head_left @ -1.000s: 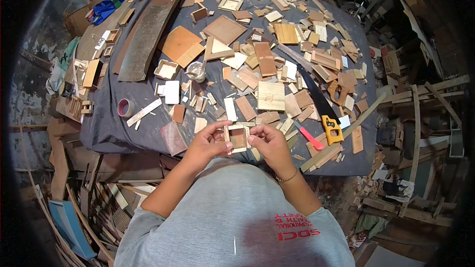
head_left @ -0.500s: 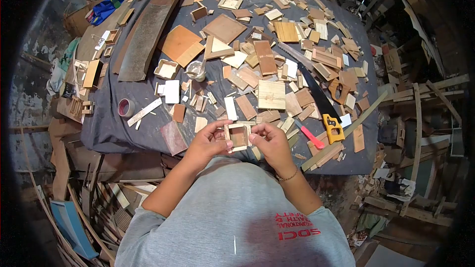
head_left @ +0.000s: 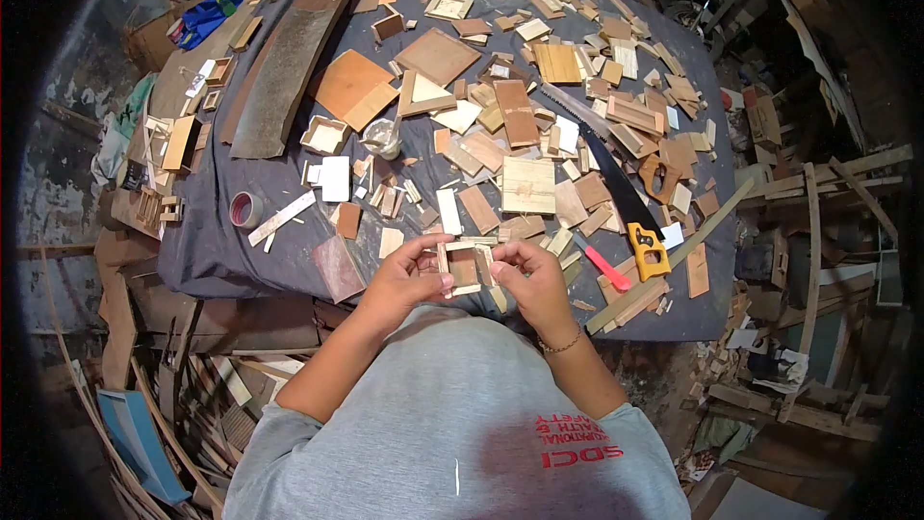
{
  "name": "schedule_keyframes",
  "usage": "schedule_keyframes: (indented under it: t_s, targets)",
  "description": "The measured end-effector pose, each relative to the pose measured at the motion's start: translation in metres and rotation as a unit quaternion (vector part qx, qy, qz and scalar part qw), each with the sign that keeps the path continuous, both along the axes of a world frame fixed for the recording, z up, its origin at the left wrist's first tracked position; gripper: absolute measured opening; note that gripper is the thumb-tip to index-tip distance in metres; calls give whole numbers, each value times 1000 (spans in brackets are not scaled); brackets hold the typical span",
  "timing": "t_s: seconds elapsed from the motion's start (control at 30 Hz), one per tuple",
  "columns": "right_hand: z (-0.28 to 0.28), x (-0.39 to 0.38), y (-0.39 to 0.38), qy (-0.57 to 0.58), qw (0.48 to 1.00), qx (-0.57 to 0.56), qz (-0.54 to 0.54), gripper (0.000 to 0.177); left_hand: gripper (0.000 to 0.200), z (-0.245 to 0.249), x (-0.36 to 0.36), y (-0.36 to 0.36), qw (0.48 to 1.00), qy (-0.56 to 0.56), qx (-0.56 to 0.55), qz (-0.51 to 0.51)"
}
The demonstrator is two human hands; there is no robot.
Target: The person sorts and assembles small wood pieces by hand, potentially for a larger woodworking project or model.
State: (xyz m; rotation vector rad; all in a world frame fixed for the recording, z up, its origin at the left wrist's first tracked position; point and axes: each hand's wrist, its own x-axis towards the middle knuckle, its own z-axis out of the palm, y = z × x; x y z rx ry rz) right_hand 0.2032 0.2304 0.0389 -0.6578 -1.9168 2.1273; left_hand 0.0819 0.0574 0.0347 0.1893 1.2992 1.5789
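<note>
Close to my body, both hands hold a small open wooden box (head_left: 463,265) made of thin pale strips around a brownish bottom. My left hand (head_left: 412,272) pinches its left wall, thumb on the near corner. The fingers of my right hand (head_left: 527,277) are closed on the right wall strip (head_left: 487,267), which leans a little outward from the box. Just beyond lie a white block (head_left: 449,212) and a brown wood piece (head_left: 478,209) on the dark cloth.
Many wood offcuts cover the cloth-covered table (head_left: 289,265). On the right lie a yellow-handled saw (head_left: 647,248) and a red-handled tool (head_left: 608,268). A tape roll (head_left: 246,210), a plastic cup (head_left: 382,139) and a small box (head_left: 325,135) stand left; a long curved board (head_left: 279,87) lies behind.
My right hand has shifted slightly to the right, and the right wall strip now tilts outward from the box. The left hand stays almost still.
</note>
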Motion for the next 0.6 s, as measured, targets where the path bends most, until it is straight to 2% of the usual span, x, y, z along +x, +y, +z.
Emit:
schedule_keyframes:
  t_s: [0.6]
  targets:
    - [1, 1, 0, -11, 1000, 10, 14, 10, 52, 4, 4, 1, 1000, 5, 14, 12]
